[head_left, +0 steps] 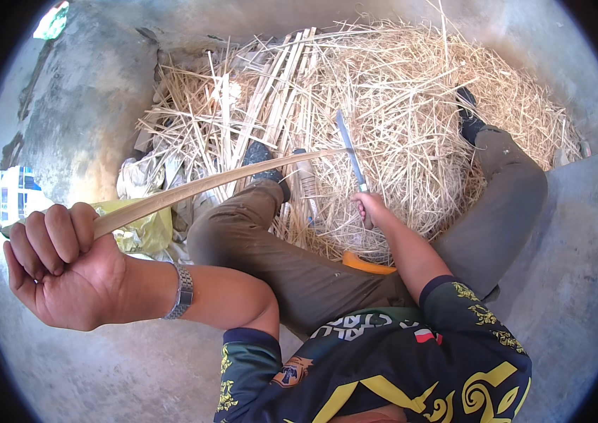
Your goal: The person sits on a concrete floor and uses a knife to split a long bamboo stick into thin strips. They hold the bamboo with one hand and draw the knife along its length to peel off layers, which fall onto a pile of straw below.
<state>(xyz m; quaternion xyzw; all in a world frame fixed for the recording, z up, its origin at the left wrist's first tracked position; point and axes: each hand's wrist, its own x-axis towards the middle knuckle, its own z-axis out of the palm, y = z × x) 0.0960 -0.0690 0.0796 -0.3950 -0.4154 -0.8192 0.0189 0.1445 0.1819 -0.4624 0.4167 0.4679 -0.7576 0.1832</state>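
Note:
My left hand (66, 271), raised at the left, is closed round one end of a long pale bamboo strip (200, 185). The strip runs right and away from me, and its far end meets the blade of a knife (350, 151). Closed round the knife's handle is my right hand (369, 208), with the narrow blade pointing away over the straw-like shavings. The blade seems to touch the strip, though how deep it sits I cannot tell. A silvery watch (182, 290) is on my left wrist.
A big heap of thin shavings (412, 134) lies between my legs against the wall. Several flat bamboo slats (281, 88) lean at its left. Beside my left knee is a yellowish plastic sack (145, 229). An orange curved piece (368, 264) lies near my lap.

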